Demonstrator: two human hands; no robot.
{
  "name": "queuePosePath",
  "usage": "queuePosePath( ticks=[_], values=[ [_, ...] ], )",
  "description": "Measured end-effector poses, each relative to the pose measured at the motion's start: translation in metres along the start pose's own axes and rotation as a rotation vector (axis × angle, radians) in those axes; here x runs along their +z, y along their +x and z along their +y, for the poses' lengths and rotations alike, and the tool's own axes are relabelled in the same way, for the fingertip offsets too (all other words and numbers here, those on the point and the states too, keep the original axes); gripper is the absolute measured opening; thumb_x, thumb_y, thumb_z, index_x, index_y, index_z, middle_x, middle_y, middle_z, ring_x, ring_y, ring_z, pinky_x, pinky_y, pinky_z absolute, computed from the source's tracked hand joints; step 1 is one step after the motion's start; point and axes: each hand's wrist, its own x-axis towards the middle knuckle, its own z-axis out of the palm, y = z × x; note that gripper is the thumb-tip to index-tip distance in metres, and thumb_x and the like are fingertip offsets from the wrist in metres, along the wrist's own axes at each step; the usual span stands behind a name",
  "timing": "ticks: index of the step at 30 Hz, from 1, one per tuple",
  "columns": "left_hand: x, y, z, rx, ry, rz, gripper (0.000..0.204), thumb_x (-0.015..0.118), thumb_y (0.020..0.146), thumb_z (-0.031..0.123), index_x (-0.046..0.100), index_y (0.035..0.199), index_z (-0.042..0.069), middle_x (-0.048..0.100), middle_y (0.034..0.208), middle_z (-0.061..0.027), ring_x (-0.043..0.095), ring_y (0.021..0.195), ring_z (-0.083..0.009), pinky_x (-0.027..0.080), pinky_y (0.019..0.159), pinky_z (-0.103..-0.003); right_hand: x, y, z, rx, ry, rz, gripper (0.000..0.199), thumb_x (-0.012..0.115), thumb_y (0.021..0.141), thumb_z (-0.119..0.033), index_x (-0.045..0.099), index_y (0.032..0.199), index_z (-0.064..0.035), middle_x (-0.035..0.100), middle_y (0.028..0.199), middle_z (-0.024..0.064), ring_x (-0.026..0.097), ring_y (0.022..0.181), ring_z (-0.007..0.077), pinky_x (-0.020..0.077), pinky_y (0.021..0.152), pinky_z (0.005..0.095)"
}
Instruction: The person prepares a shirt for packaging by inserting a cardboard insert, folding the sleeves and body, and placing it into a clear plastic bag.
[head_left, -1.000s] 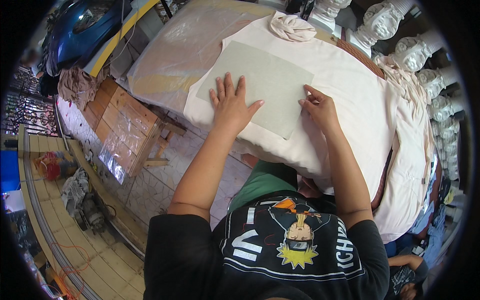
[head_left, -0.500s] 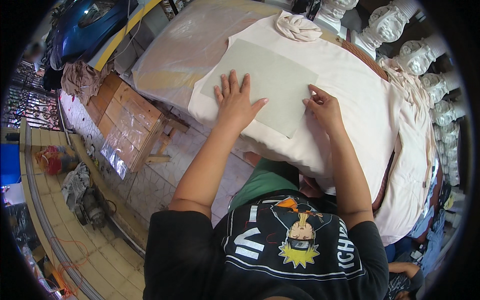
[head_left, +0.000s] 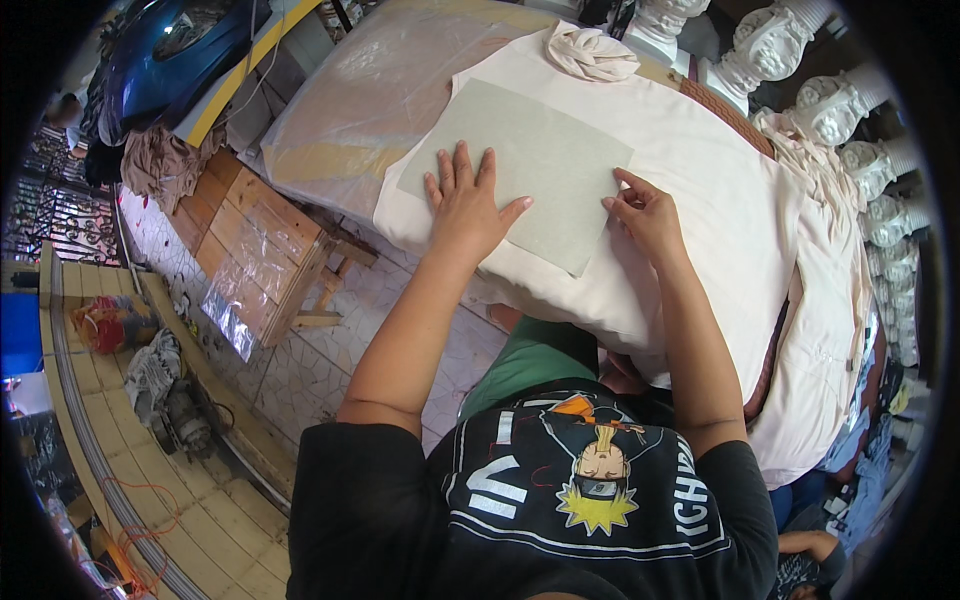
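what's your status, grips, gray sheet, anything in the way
Left grip open, flat on gray sheet. Right grip at sheet's right edge, pinch unclear. Sheet on cream cloth, whose bunched end lies clear.

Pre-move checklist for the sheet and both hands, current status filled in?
1. Left hand spread on the sheet: ok.
2. Right hand at the sheet's right edge: ok.
3. Right hand actually gripping that edge: cannot tell.
4. Sheet lying on the pale cloth: ok.
5. Cloth crease-free under the sheet: cannot tell, hidden.
6. Twisted cloth bundle clear of the sheet: ok, visible gap.
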Motion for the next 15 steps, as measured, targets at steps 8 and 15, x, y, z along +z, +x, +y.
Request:
queuePosePath(
  ticks=[8, 15],
  values=[
    [-0.0008, -0.0012, -0.0001, 0.002, -0.005, 0.000, 0.083, 0.054, 0.082, 0.056, 0.028, 0.141, 0.004, 0.013, 0.147, -0.0274, 0.005, 0.137, -0.0439, 0.005, 0.108, -0.057, -0.0010, 0.0001, 0.0006, -0.009, -0.021, 0.002, 0.046, 0.069, 0.078, -0.008, 0.057, 0.122, -0.0023, 0.057, 0.074, 0.0005, 0.051, 0.061, 0.0073, 0.0431, 0.056, 0.0220],
    [-0.0006, -0.0012, 0.0010, 0.000, 0.003, 0.001, 0.083, 0.054, 0.082, 0.056, 0.028, 0.141, 0.004, 0.013, 0.147, -0.0274, 0.006, 0.137, -0.0439, 0.005, 0.108, -0.057, -0.0015, 0.0004, 0.0015, -0.013, -0.024, 0.002, 0.046, 0.069, 0.077, -0.010, 0.058, 0.121, -0.0030, 0.058, 0.074, 0.0016, 0.053, 0.063, 0.0086, 0.0454, 0.058, 0.0236]
  ],
)
